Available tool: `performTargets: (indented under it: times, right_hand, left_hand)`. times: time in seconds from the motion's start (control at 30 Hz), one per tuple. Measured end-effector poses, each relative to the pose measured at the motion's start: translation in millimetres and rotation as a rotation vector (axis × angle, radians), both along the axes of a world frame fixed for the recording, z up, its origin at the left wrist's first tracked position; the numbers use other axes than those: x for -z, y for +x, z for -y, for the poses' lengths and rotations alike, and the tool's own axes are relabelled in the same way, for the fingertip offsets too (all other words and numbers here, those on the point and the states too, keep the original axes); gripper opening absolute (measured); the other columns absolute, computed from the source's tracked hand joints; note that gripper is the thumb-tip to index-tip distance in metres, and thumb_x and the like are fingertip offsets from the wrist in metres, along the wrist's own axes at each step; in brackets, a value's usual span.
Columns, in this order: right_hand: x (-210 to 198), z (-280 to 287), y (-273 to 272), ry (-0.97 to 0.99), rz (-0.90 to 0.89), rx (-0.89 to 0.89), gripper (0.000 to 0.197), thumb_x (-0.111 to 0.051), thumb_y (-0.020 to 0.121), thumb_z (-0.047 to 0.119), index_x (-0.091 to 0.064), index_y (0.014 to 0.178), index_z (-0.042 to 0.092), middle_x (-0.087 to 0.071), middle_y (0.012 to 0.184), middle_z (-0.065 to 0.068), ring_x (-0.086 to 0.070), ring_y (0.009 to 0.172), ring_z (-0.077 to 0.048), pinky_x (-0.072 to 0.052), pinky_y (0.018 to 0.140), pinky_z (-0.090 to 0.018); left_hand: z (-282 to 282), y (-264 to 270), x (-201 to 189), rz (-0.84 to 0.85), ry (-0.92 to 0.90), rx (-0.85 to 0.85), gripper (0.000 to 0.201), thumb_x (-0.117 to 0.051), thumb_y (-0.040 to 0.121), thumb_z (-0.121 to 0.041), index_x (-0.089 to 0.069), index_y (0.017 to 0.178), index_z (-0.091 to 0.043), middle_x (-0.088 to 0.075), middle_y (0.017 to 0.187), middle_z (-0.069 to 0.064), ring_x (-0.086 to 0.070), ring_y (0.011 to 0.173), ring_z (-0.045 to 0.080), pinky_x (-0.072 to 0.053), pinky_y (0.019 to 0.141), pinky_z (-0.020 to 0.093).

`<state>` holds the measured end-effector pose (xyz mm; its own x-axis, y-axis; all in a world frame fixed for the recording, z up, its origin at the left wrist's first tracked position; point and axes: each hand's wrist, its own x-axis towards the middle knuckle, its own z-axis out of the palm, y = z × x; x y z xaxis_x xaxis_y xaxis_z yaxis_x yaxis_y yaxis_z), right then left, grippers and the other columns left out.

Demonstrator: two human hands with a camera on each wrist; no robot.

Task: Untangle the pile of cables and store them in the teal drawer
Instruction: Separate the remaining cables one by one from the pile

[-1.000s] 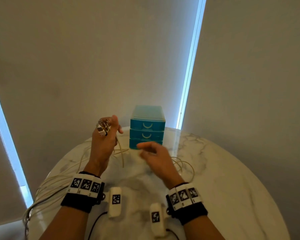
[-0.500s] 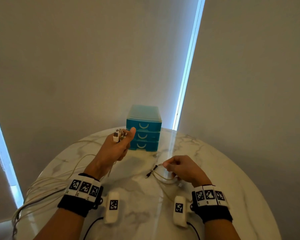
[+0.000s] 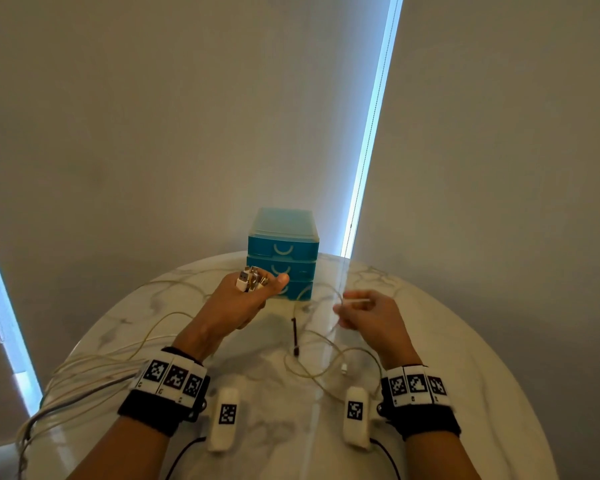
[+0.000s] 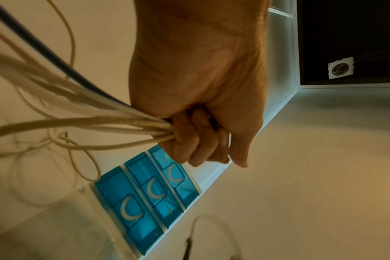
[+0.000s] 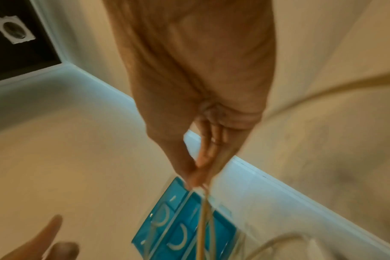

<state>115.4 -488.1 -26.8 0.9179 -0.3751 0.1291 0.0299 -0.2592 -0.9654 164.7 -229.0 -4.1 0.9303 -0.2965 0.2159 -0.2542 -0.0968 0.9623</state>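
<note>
I'm gripping the plug bundle [image 3: 251, 280] in my left hand [image 3: 238, 304]; right hand [image 3: 371, 315] is pinching one loose cable [image 3: 355, 302], running leftward toward the bundle, teal drawer [image 3: 283, 249] just beyond.

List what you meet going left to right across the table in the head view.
Cables trailing off the table edge → left hand gripping a bunch of plugs → loose black plug → right hand pinching a white cable.
</note>
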Motion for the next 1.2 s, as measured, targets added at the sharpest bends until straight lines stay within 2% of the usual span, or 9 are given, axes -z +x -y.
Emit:
performTargets:
  times: [0.07, 0.2, 0.33, 0.43, 0.53, 0.73, 0.87, 1.03, 1.2]
  right_hand:
    - [-15, -14, -6, 0.141, 0.227, -0.047, 0.022, -0.085, 0.09, 0.014, -0.077, 0.111, 0.011, -0.081, 0.1, -0.008, -0.08, 0.09, -0.021, -0.064, 0.083, -0.029]
    - [-26, -33, -8, 0.36, 0.386, -0.167, 0.025, -0.081, 0.091, 0.016, -0.076, 0.113, 0.007, -0.08, 0.111, -0.012, -0.077, 0.109, -0.028, -0.062, 0.095, -0.035]
    - [-28, -40, -9, 0.58, 0.387, -0.259, 0.027, -0.074, 0.091, 0.009, -0.072, 0.116, -0.001, -0.078, 0.115, -0.019, -0.077, 0.111, -0.034, -0.064, 0.092, -0.032]
    - [-27, -42, -9, 0.595, 0.348, -0.284, 0.031, -0.075, 0.088, 0.01, -0.069, 0.116, -0.003, -0.077, 0.115, -0.021, -0.077, 0.11, -0.036, -0.064, 0.093, -0.034]
    - [-24, -45, -8, 0.519, 0.274, -0.245, 0.032, -0.078, 0.088, 0.01, -0.069, 0.115, -0.003, -0.077, 0.115, -0.022, -0.078, 0.108, -0.036, -0.064, 0.094, -0.037]
    - [-24, -39, -4, 0.783, 0.303, -0.229, 0.021, -0.063, 0.103, 0.006, -0.066, 0.119, -0.007, -0.073, 0.123, -0.029, -0.074, 0.115, -0.04, -0.06, 0.101, -0.043]
    - [-28, -42, -5, 0.849, 0.368, -0.245, 0.024, -0.056, 0.11, 0.02, -0.064, 0.115, -0.002, -0.071, 0.125, -0.027, -0.071, 0.122, -0.04, -0.057, 0.108, -0.045]
    - [-29, -33, -6, 1.102, 0.524, -0.268, 0.029, -0.054, 0.11, 0.021, -0.061, 0.123, -0.005, -0.065, 0.133, -0.03, -0.064, 0.131, -0.045, -0.052, 0.112, -0.048]
    - [-29, -21, -9, 1.18, 0.644, -0.236, 0.026, -0.053, 0.109, 0.015, -0.066, 0.117, -0.006, -0.063, 0.136, -0.029, -0.063, 0.133, -0.045, -0.047, 0.118, -0.051]
  left_hand:
    - [-1, 0, 1, 0.015, -0.007, -0.007, 0.037, -0.071, 0.094, -0.061, -0.076, 0.097, -0.024, -0.054, 0.061, -0.003, -0.04, 0.051, 0.008, -0.034, 0.046, 0.023]
    - [0, 1, 1, 0.045, 0.013, -0.02, 0.037, -0.067, 0.097, -0.063, -0.077, 0.115, -0.032, -0.06, 0.059, -0.013, -0.046, 0.049, 0.003, -0.037, 0.046, 0.02]
    - [2, 1, 1, 0.051, 0.082, -0.033, 0.035, -0.064, 0.097, -0.065, -0.075, 0.113, -0.035, -0.063, 0.058, -0.015, -0.052, 0.048, 0.001, -0.04, 0.046, 0.016]
    - [2, 2, 1, 0.013, 0.008, -0.023, 0.047, -0.061, 0.096, -0.07, -0.074, 0.103, -0.025, -0.052, 0.057, -0.007, -0.039, 0.048, 0.009, -0.033, 0.043, 0.024]
    - [-5, 1, -3, 0.04, -0.046, 0.005, 0.043, -0.057, 0.099, -0.067, -0.076, 0.121, -0.036, -0.043, 0.057, -0.004, -0.033, 0.049, 0.011, -0.029, 0.043, 0.024]
    - [-3, -4, -2, -0.027, 0.098, 0.134, 0.051, -0.05, 0.099, -0.073, -0.081, 0.111, -0.034, -0.042, 0.06, -0.006, -0.034, 0.052, 0.009, -0.03, 0.047, 0.024]
    - [-2, -3, 0, -0.045, 0.142, 0.153, 0.055, -0.044, 0.099, -0.076, -0.078, 0.117, -0.037, -0.042, 0.061, -0.006, -0.033, 0.052, 0.008, -0.029, 0.047, 0.023]
    - [0, -7, 2, -0.073, 0.264, 0.215, 0.063, -0.062, 0.089, -0.078, -0.073, 0.111, -0.019, -0.052, 0.066, -0.005, -0.038, 0.053, 0.007, -0.033, 0.049, 0.023]
    - [2, -12, -4, -0.04, 0.528, 0.389, 0.027, -0.081, 0.09, -0.053, -0.083, 0.097, -0.027, -0.064, 0.061, -0.014, -0.053, 0.05, -0.001, -0.04, 0.048, 0.016]
